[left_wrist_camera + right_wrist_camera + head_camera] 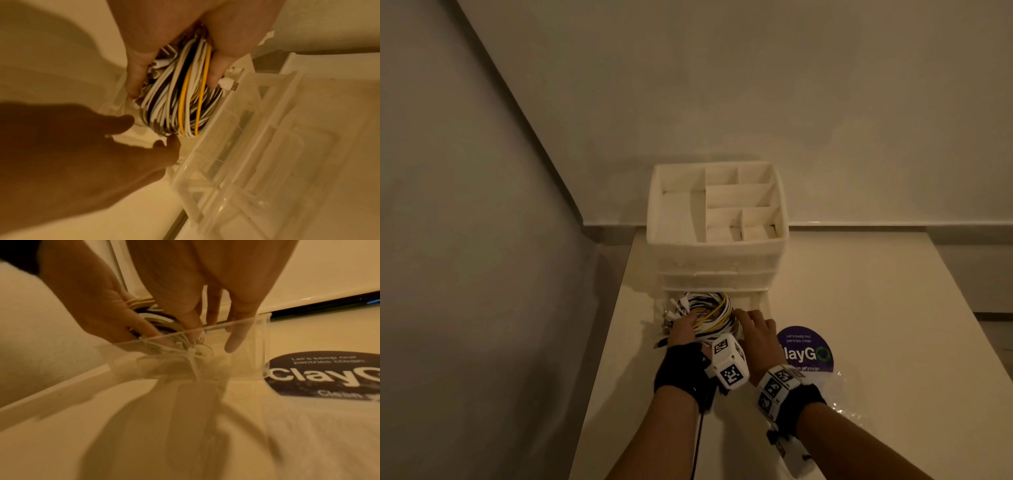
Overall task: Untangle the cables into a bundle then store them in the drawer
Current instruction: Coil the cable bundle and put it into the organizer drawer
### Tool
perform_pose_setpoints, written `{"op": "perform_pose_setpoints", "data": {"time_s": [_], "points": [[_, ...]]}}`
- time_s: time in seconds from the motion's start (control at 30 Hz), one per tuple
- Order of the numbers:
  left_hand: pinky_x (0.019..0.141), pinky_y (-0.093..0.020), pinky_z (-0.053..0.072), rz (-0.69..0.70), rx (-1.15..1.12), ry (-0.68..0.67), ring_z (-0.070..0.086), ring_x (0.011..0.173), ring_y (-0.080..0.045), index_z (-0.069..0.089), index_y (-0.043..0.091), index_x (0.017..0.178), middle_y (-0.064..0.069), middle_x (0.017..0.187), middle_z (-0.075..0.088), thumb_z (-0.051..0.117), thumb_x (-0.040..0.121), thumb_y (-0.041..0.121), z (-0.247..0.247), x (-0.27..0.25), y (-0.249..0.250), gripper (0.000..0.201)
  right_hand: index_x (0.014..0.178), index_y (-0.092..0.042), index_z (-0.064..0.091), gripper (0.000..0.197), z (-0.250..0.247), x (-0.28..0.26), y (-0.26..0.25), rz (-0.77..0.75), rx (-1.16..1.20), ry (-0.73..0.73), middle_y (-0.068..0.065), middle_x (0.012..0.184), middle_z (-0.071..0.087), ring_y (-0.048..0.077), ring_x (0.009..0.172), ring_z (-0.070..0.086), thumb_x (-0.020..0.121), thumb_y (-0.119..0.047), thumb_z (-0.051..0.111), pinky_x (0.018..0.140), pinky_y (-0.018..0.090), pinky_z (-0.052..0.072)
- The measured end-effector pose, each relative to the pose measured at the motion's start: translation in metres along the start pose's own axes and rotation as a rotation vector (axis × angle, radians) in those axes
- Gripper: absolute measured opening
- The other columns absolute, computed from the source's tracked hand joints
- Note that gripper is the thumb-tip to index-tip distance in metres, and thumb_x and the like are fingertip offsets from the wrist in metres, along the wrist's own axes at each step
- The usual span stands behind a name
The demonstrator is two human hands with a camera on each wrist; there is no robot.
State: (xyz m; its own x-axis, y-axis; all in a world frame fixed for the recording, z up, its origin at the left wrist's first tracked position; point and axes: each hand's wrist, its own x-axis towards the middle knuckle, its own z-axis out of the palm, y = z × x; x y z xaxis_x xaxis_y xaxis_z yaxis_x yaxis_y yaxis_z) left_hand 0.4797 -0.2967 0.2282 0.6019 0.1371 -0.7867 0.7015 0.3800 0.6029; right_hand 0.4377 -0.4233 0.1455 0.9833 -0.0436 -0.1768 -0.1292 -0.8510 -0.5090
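Gripping the cable bundle [180, 97] between thumb and curled fingers, the left hand [683, 330] holds it inside the open clear drawer [760, 301] at lower centre of the head view. The right hand [756, 330] sits just right of the coil, fingers loosely extended down at the drawer's front wall. A white organizer [717, 202] stands above on the desk [876, 291], a purple sticker [806, 349] at lower right.

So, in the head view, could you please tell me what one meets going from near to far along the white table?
Left hand and right hand → cable bundle in the open bottom drawer → closed drawers above it → divided organizer tray on top → wall.
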Motion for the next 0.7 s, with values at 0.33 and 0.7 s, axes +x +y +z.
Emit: {"op": "perform_pose_setpoints", "data": {"time_s": [0.33,0.7], "points": [[0.093,-0.040,0.041,-0.193,-0.332,0.078,0.047,0.123,-0.040,0.031,-0.007,0.143,-0.025,0.136,0.047,0.045,0.101,0.017,0.011,0.008,-0.005,0.050,0.143,-0.012,0.034,0.063,-0.002,-0.018,-0.004,-0.091,0.187,-0.086,0.008,0.135,0.047,0.029,0.121,0.049,0.087,-0.013,0.062,0.100,0.042,0.042],[0.060,-0.041,0.048,-0.168,-0.014,0.008,0.056,0.107,-0.036,0.042,0.005,0.136,-0.014,0.133,0.050,0.064,0.078,0.062,0.003,0.028,-0.027,0.084,0.149,-0.044,0.013,0.075,-0.015,-0.003,-0.003,-0.207,-0.190,-0.334,-0.015,0.160,0.009,0.027,0.149,-0.003,0.080,-0.073,0.019,0.114,0.062,0.014]]}}
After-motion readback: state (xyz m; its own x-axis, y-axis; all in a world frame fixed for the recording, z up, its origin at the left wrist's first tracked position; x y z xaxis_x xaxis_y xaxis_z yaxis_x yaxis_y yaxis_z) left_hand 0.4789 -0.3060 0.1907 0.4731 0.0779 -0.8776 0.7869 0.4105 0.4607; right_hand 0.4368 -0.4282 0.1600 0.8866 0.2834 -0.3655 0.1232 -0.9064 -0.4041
